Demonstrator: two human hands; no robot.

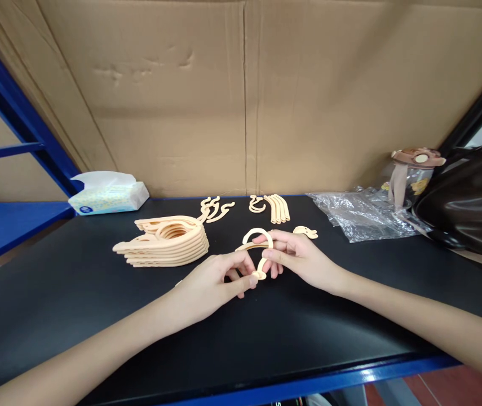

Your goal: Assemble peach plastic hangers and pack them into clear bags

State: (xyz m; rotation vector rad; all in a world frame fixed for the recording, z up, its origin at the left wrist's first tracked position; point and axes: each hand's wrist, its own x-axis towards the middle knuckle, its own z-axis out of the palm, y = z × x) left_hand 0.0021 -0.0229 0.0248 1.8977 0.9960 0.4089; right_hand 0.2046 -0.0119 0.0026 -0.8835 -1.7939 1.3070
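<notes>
A cream plastic hook (270, 241) is held over the middle of the tabletop (308, 321). Its foot is pinched between thumb and fingers of the left hand (219, 276); its side is grasped by the right hand (295, 254), where a thin curved strip (249, 246) is also seen, though whether the two are joined cannot be told. To the left, cream hangers (177, 251) are stacked flat. Near the back edge, loose hooks (222, 212) and a row of curved bars (283, 208) are laid out. A tissue pack (105, 197) is set by the back-left corner; toward the back-right, a clear plastic bag (363, 214) is spread beside a lidded bottle (418, 169).
</notes>
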